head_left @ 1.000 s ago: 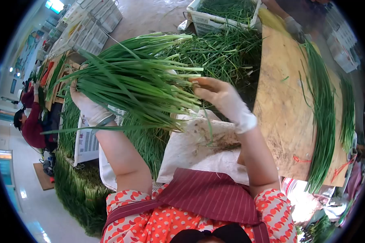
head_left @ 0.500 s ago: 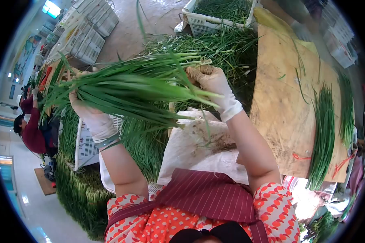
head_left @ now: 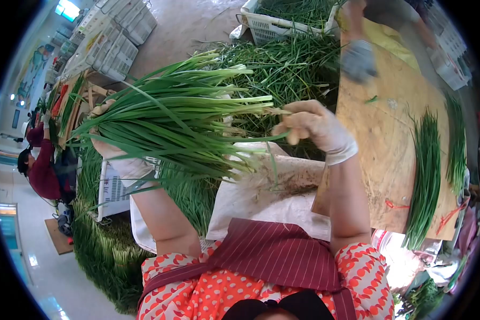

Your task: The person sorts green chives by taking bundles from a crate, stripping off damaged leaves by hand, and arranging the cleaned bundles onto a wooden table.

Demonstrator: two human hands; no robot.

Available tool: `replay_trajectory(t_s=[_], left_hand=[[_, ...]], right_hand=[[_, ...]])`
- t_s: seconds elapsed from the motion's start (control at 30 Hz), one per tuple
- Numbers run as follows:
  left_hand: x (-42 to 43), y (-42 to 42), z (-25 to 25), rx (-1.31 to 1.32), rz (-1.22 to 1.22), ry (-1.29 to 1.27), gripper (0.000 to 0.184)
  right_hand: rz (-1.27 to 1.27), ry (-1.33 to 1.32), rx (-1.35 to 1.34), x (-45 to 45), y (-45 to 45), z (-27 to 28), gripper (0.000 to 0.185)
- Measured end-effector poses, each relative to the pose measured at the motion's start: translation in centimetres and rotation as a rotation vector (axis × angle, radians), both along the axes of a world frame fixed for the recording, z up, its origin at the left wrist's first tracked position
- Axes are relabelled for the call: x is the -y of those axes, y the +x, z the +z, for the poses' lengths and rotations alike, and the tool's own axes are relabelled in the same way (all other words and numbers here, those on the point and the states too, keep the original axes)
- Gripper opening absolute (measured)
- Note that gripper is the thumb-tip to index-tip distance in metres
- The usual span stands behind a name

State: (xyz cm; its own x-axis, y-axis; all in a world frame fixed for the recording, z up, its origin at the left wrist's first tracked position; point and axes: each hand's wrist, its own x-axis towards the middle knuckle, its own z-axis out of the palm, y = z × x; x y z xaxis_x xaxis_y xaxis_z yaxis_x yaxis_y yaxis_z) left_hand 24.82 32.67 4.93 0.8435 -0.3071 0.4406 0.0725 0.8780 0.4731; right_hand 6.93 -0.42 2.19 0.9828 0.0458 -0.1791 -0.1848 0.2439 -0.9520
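Note:
A bunch of garlic chives (head_left: 170,114) is spread in front of me, its pale stalk ends pointing right. My left hand (head_left: 114,154), in a whitish glove, is wrapped round the leafy end from the left; leaves hide part of its fingers. At the stalk ends my right hand (head_left: 320,128), also gloved and stained at the fingers, is closed in a pinch on a green chive leaf (head_left: 280,136). Below the bunch lies a white sack (head_left: 272,186) smeared with dirt.
A wooden board (head_left: 362,160) on the right carries chive bundles (head_left: 425,176) and red ties. Loose chives (head_left: 288,69) are heaped ahead, before a white crate (head_left: 274,29). A co-worker's gloved hand (head_left: 358,61) is blurred over the board. Another person (head_left: 40,170) is at the left.
My right hand has moved right and down from the stalk ends. The bunch has fanned out. A co-worker's hand has come over the board, and loose leaves there are gone.

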Motion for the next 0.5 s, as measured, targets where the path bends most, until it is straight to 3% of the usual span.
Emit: replay_trajectory(t_s=[0.03,0.07,0.13,0.23,0.3,0.33,0.43,0.5], left_hand=[[-0.5,0.1,-0.2,-0.009,0.044,-0.008,0.023],[-1.0,0.3,-0.3,-0.019,0.087,-0.015,0.024],[-1.9,0.3,-0.2,-0.047,0.117,0.009,0.026],[-2.3,0.3,-0.2,-0.05,0.083,0.028,0.031],[-2.5,0.5,-0.3,-0.02,0.021,0.022,0.033],[-2.7,0.8,-0.6,-0.01,0.043,0.021,0.034],[-1.2,-0.5,0.1,0.041,0.059,0.052,0.035],[-0.5,-0.9,0.4,0.084,0.051,0.082,0.036]], right_hand=[[-0.021,-0.038,-0.023,1.5,-0.6,-0.1,0.027],[-0.117,-0.041,0.152,2.9,-1.0,-1.2,0.028],[-0.167,0.257,0.444,6.5,-0.8,-4.0,0.03],[-0.148,0.82,0.494,9.9,1.7,-6.7,0.04],[-0.716,-0.74,0.148,8.9,3.1,-8.2,0.046],[-0.616,-1.047,0.028,6.6,2.7,-5.9,0.052],[-0.192,-0.439,0.268,0.7,3.4,-3.5,0.032],[-0.022,-0.34,0.261,-2.2,3.9,-1.5,0.032]])
